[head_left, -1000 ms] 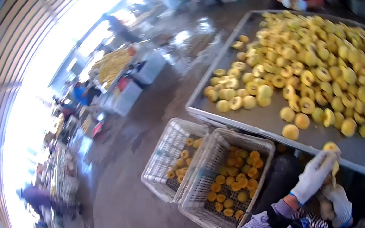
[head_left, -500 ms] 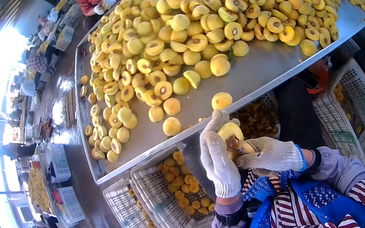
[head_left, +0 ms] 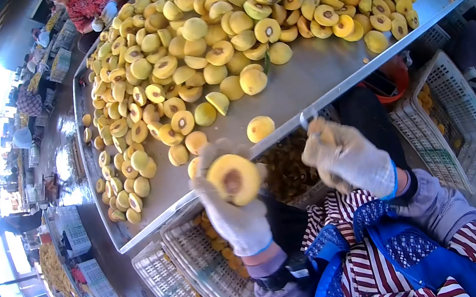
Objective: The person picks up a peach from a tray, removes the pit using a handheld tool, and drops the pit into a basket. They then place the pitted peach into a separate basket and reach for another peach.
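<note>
Two hands apart now | left hand (head_left: 233, 213) lifts halved peach (head_left: 234, 179)

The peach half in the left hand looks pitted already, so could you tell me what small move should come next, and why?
Probably drop the half into the crate below the left hand. Its cut face shows only a hollow, no stone, and that crate already holds similar orange pieces. The right hand is clear of the fruit, its grip closed on what seems a small tool, so nothing is left to cut.

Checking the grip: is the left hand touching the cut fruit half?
Touching. The head view shows the left hand with gloved fingers wrapped behind the fruit half.
</note>
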A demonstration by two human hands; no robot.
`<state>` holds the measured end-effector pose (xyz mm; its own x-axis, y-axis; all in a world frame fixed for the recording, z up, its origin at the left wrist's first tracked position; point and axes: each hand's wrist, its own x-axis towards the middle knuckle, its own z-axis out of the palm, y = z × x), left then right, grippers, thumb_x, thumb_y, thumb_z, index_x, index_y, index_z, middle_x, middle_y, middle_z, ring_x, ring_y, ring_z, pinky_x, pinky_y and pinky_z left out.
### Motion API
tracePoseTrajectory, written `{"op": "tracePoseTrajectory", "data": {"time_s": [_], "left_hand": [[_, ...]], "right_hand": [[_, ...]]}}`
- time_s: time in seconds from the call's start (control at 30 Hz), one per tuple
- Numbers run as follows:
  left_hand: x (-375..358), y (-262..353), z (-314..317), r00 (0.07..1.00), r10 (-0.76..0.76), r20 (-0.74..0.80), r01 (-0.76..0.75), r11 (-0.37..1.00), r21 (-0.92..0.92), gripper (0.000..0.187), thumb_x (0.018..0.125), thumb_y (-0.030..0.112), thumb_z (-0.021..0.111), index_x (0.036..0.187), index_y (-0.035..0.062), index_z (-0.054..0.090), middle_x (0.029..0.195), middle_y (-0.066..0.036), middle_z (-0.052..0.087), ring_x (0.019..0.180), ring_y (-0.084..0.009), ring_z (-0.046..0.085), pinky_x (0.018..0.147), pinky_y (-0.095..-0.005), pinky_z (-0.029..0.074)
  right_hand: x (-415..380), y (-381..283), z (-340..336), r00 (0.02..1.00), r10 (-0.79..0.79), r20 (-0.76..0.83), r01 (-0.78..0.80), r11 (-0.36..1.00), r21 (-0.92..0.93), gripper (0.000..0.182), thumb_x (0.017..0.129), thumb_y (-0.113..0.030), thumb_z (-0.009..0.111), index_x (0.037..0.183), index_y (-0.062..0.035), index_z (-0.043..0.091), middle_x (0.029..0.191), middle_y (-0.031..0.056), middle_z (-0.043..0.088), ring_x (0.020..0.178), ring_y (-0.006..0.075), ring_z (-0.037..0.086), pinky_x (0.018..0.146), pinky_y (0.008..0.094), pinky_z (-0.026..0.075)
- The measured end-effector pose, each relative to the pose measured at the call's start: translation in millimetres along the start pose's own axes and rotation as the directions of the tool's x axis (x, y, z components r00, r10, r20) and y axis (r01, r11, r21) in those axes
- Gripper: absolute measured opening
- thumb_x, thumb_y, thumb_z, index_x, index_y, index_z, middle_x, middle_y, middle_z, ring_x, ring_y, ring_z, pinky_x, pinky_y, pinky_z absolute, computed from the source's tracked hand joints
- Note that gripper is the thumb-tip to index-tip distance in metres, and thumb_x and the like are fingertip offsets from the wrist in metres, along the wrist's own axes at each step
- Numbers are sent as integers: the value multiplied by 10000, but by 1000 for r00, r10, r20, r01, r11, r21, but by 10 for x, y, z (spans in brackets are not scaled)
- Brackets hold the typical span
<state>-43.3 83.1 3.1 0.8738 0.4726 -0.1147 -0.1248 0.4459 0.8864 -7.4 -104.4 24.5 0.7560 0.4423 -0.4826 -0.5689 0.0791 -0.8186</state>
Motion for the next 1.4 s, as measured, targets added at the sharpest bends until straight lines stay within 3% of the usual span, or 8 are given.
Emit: {"op": "tracePoseTrajectory", "data": {"time_s": [0.1,0.33,0.57,0.67,0.87,1.07,1.3,1.4], "left_hand": [[172,47,-5,996,46,-73,-51,997,-61,658,1019,535,403,1394,-3,455,1306,-166,577,1130,-312,606,851,-394,558],[113,-49,454,952,-78,294,124,982,-140,700,1025,545,371,1447,-13,381,1354,-175,532,1230,-321,554,1010,-414,485],[1,-42,355,747,-431,506,239,885,400,677,952,173,639,1505,-10,295,1407,-168,511,1269,-218,497,1089,-336,376],[-49,-329,167,606,-540,584,189,811,554,672,927,224,679,1472,-17,369,1377,-137,542,1231,-217,528,1073,-341,390],[-82,-357,250,920,-265,289,296,953,-69,606,1049,382,437,1518,31,281,1322,-99,553,1181,-192,564,989,-313,476],[-162,-423,2,787,-414,457,391,908,149,697,937,203,671,1494,-16,313,1314,-130,546,1161,-215,576,1024,-342,459],[-198,-384,29,927,-313,208,340,934,-108,517,955,204,620,1398,10,436,1236,-156,607,1066,-256,623,919,-376,522],[-222,-376,58,942,-294,162,315,941,-126,535,962,276,616,1402,23,445,1249,-131,585,1110,-254,588,975,-395,478]], "right_hand": [[29,-109,-104,990,23,-141,-19,999,32,342,962,-248,636,1239,-86,518,603,-14,505,391,46,404,346,198,302],[35,-53,-20,999,-51,-6,51,975,217,367,959,-265,648,1253,-100,505,665,-5,540,428,35,429,353,200,290],[84,-100,-134,989,-74,-126,88,990,106,374,943,-287,667,1214,-74,520,640,-21,527,431,35,437,369,192,308],[134,-40,-167,992,-99,-74,105,990,95,399,931,-309,687,1216,-77,533,644,-35,522,441,21,428,379,179,305],[55,14,-136,996,-32,-87,38,996,76,384,945,-294,675,1232,-79,537,669,-29,532,461,33,449,389,192,325],[67,43,-96,983,-139,-120,149,986,76,323,966,-248,642,1228,-82,548,730,-21,581,506,34,489,417,200,358],[-31,133,-83,999,-40,-9,38,989,-140,316,934,-305,665,1167,-108,581,690,-20,586,544,27,520,487,201,407],[6,446,-24,963,-253,90,269,913,-308,311,917,-316,671,1120,-95,587,790,55,651,671,178,652,604,302,498]]}}
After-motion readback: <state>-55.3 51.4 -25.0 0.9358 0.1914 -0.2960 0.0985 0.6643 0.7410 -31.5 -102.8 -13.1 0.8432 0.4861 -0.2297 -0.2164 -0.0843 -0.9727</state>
